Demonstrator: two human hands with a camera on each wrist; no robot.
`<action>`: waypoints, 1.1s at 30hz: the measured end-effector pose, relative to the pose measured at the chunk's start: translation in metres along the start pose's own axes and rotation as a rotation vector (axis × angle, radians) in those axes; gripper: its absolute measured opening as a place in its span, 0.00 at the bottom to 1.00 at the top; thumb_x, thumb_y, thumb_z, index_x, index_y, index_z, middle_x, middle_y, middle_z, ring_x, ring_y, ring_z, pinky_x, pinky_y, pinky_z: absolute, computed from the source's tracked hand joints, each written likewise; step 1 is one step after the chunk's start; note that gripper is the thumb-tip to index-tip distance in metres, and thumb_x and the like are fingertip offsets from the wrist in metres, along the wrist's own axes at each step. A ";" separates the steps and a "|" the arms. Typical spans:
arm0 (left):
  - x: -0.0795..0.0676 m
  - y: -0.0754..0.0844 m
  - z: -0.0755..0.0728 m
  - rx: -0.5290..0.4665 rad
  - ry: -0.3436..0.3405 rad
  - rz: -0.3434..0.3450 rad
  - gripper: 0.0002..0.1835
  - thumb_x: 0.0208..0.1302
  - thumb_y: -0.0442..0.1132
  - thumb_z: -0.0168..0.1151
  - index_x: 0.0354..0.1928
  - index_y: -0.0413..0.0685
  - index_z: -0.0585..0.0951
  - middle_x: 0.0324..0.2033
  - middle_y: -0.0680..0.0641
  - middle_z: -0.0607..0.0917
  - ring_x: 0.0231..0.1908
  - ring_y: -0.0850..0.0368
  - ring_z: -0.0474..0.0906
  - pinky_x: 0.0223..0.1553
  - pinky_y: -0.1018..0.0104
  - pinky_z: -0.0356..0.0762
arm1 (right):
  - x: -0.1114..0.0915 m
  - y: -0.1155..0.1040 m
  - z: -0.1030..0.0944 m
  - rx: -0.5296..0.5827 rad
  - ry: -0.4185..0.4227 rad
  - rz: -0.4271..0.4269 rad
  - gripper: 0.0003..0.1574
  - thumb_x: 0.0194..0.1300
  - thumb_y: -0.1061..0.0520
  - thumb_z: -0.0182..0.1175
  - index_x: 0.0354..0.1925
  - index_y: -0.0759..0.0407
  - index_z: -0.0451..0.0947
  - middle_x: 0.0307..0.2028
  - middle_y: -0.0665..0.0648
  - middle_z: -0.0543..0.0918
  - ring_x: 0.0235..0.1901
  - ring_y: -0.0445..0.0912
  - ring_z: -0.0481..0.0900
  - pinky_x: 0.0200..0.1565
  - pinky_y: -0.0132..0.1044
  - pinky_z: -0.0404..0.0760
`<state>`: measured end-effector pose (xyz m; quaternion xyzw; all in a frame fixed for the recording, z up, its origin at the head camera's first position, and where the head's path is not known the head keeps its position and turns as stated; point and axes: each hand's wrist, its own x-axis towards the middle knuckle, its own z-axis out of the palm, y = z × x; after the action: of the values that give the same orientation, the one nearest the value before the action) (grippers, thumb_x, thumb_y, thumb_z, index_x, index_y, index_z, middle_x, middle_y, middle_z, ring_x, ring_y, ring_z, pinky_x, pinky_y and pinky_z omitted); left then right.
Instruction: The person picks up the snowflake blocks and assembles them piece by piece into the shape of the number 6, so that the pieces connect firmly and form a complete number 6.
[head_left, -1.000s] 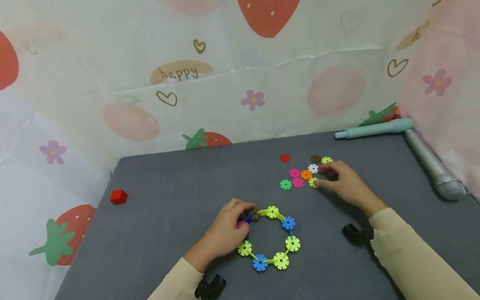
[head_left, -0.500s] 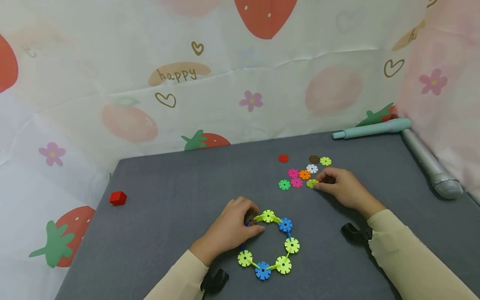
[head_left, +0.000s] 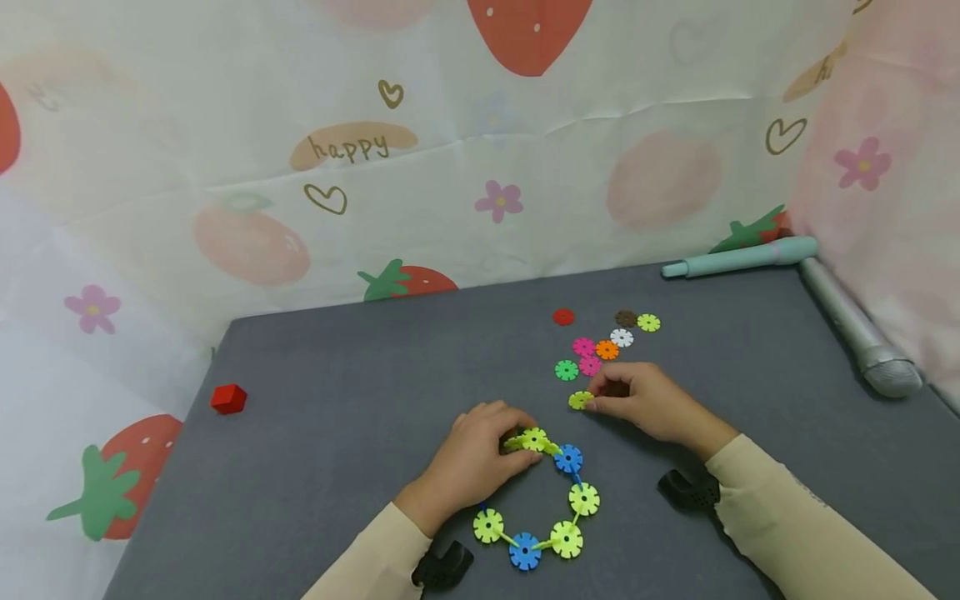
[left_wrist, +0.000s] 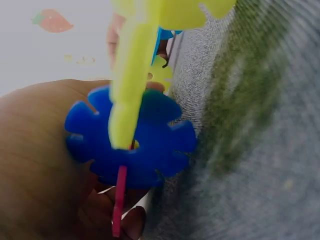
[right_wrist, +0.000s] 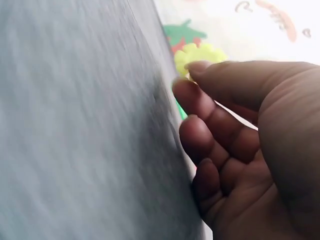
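L hand (head_left: 474, 457): fingers grip disc ring (head_left: 583, 503), upper L
R hand (head_left: 654, 406): pinches yel. disc (head_left: 578, 401), nr loose discs (head_left: 607, 351)

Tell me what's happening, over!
Right grip: pinching yellow-green notched plastic disc. Left grip: holding multicoloured ring of linked plastic discs. Loose coloured plastic discs beyond, seemingly not obstructing.

In the head view, the grey tabletop (head_left: 375, 375) is softly lit, with a shadow cast beneath the right sleeve (head_left: 810, 517). In both wrist views, the backdrop (left_wrist: 50, 55) is washed out and the tabletop blurred; in the left, the near yellow piece (left_wrist: 132, 75) is softened by blur.
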<state>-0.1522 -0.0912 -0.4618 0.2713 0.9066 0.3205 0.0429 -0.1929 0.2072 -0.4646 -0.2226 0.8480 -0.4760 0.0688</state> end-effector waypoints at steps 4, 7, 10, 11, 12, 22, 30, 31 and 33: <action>-0.001 -0.002 0.003 -0.031 0.024 -0.003 0.12 0.71 0.46 0.78 0.52 0.54 0.90 0.33 0.61 0.77 0.34 0.62 0.70 0.43 0.55 0.68 | -0.001 -0.004 0.007 -0.008 -0.050 -0.039 0.04 0.74 0.61 0.73 0.43 0.51 0.91 0.39 0.45 0.88 0.39 0.46 0.82 0.44 0.39 0.81; -0.001 -0.003 0.004 -0.044 0.032 -0.005 0.11 0.71 0.46 0.78 0.50 0.54 0.90 0.32 0.61 0.77 0.33 0.61 0.69 0.43 0.55 0.68 | -0.001 -0.004 0.011 -0.001 -0.071 -0.077 0.04 0.74 0.61 0.73 0.43 0.50 0.91 0.39 0.44 0.89 0.39 0.46 0.83 0.45 0.40 0.82; -0.001 -0.003 0.005 -0.055 0.040 -0.003 0.10 0.71 0.46 0.78 0.49 0.55 0.90 0.32 0.61 0.77 0.33 0.61 0.69 0.43 0.55 0.68 | 0.000 -0.003 0.014 0.000 -0.079 -0.111 0.04 0.73 0.60 0.74 0.42 0.50 0.92 0.38 0.44 0.89 0.38 0.45 0.83 0.43 0.40 0.82; -0.001 -0.003 0.005 -0.058 0.044 -0.002 0.10 0.71 0.46 0.78 0.49 0.55 0.90 0.32 0.61 0.77 0.33 0.61 0.69 0.43 0.55 0.67 | 0.000 -0.003 0.015 0.005 -0.080 -0.120 0.04 0.73 0.60 0.74 0.42 0.50 0.92 0.38 0.44 0.89 0.38 0.45 0.83 0.43 0.40 0.82; -0.001 -0.003 0.005 -0.060 0.047 -0.001 0.10 0.71 0.45 0.79 0.49 0.55 0.90 0.32 0.61 0.77 0.33 0.62 0.69 0.43 0.55 0.67 | 0.000 -0.003 0.016 0.011 -0.081 -0.126 0.05 0.73 0.60 0.74 0.41 0.49 0.92 0.38 0.43 0.89 0.38 0.45 0.84 0.42 0.40 0.83; -0.002 -0.003 0.006 -0.065 0.064 0.016 0.11 0.71 0.46 0.78 0.51 0.55 0.90 0.40 0.61 0.85 0.38 0.62 0.74 0.46 0.54 0.72 | -0.001 -0.008 0.024 0.071 -0.096 -0.132 0.04 0.72 0.59 0.75 0.42 0.50 0.93 0.38 0.44 0.90 0.38 0.44 0.85 0.42 0.38 0.83; -0.002 -0.003 0.006 -0.122 0.096 0.020 0.11 0.70 0.45 0.79 0.51 0.53 0.91 0.36 0.61 0.86 0.34 0.63 0.73 0.35 0.63 0.76 | -0.001 -0.010 0.026 0.079 -0.092 -0.125 0.03 0.72 0.60 0.75 0.41 0.51 0.93 0.38 0.44 0.90 0.38 0.44 0.85 0.43 0.38 0.83; -0.002 -0.003 0.006 -0.125 0.099 0.021 0.11 0.70 0.45 0.79 0.51 0.53 0.92 0.36 0.61 0.86 0.33 0.63 0.73 0.34 0.63 0.75 | -0.001 -0.010 0.026 0.078 -0.092 -0.127 0.03 0.72 0.60 0.75 0.41 0.51 0.94 0.38 0.44 0.90 0.38 0.44 0.85 0.43 0.38 0.83; -0.003 -0.003 0.006 -0.129 0.103 0.023 0.11 0.70 0.45 0.79 0.51 0.53 0.92 0.35 0.61 0.86 0.32 0.63 0.72 0.32 0.64 0.74 | -0.001 -0.010 0.027 0.075 -0.092 -0.130 0.03 0.71 0.60 0.75 0.41 0.51 0.94 0.38 0.44 0.91 0.38 0.44 0.85 0.42 0.38 0.83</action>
<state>-0.1497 -0.0908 -0.4689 0.2615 0.8820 0.3920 0.0099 -0.1799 0.1823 -0.4707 -0.2959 0.8094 -0.5002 0.0850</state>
